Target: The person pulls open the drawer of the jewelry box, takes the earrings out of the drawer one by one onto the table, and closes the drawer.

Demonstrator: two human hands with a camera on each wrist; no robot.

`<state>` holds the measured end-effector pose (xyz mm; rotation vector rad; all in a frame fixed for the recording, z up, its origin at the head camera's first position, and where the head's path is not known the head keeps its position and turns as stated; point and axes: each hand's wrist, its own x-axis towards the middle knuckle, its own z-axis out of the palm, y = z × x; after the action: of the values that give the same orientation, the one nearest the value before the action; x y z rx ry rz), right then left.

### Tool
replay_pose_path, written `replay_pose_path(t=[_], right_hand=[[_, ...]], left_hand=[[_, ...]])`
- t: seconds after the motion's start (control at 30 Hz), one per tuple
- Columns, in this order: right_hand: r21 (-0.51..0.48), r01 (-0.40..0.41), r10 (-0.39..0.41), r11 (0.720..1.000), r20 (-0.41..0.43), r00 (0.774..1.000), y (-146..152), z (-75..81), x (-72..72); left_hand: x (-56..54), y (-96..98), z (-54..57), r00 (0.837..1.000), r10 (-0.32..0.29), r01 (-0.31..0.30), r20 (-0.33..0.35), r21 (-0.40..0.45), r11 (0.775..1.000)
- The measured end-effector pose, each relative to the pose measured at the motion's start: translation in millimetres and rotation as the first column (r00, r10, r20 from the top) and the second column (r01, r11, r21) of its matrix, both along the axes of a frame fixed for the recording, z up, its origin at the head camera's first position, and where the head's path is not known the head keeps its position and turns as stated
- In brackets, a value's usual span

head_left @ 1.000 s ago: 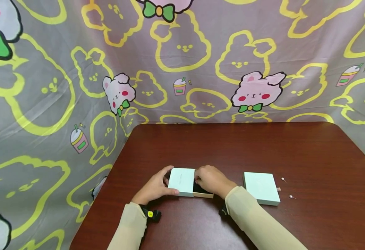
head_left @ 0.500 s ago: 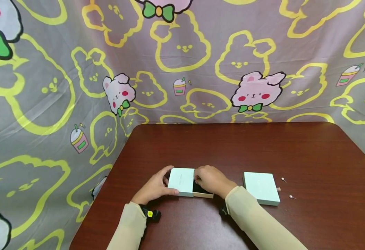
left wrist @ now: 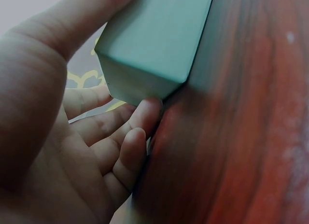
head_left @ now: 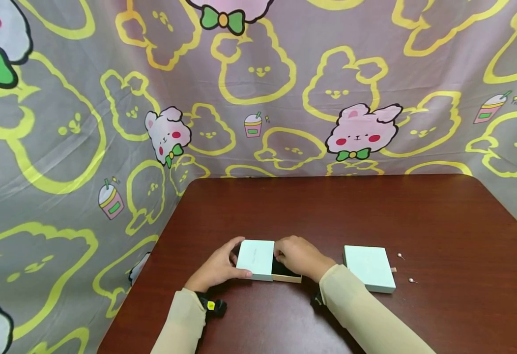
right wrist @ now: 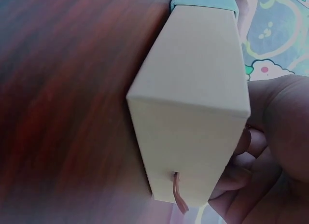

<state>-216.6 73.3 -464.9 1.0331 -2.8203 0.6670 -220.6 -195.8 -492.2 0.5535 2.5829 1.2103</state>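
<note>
A mint-green slide-out gift box [head_left: 255, 260] lies on the table, its cream drawer [head_left: 287, 279] pulled part way out to the right. The left hand [head_left: 216, 265] grips the box's left end, thumb along the near side and fingers round the far side. In the left wrist view several fingertips touch the box's end [left wrist: 135, 77]. Over the drawer, the right hand [head_left: 300, 253] reaches down with bent fingers to the black lining [head_left: 280, 268]. Its fingertips are hidden, so whether they pinch anything does not show. A brown ribbon pull [right wrist: 178, 192] hangs from the drawer's end.
A second mint-green box [head_left: 369, 268] with a small ribbon tab [head_left: 393, 270] sits right of the right forearm. Beside it lie two small pearl-topped pins or studs, a far one [head_left: 400, 255] and a near one [head_left: 412, 280]. Patterned cloth [head_left: 285, 88] hangs behind the table.
Both hands and the box stay almost where they were. The whole head view has shifted slightly; the second box and the pearl-topped pieces lie as before.
</note>
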Motion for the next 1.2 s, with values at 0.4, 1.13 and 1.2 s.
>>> replay_pose_path(t=[0.4,1.13,1.2], right_hand=[[-0.022,-0.007,0.007,1.000,0.012,1.000,2.0,-1.6,1.3],[-0.036,-0.008,0.008,0.999,-0.006,1.000,8.2,3.0,6.7],[-0.036,-0.010,0.009,0.999,-0.009,1.000,8.9,3.1,7.2]], left_hand=[[1.2,1.0,1.0,1.000,-0.006,0.006,-0.013,-0.006,1.000],[-1.5,0.4,1.5,1.000,-0.015,0.015,-0.015,-0.004,1.000],[-1.7,0.3,1.2,1.000,-0.018,0.018,-0.014,-0.001,1.000]])
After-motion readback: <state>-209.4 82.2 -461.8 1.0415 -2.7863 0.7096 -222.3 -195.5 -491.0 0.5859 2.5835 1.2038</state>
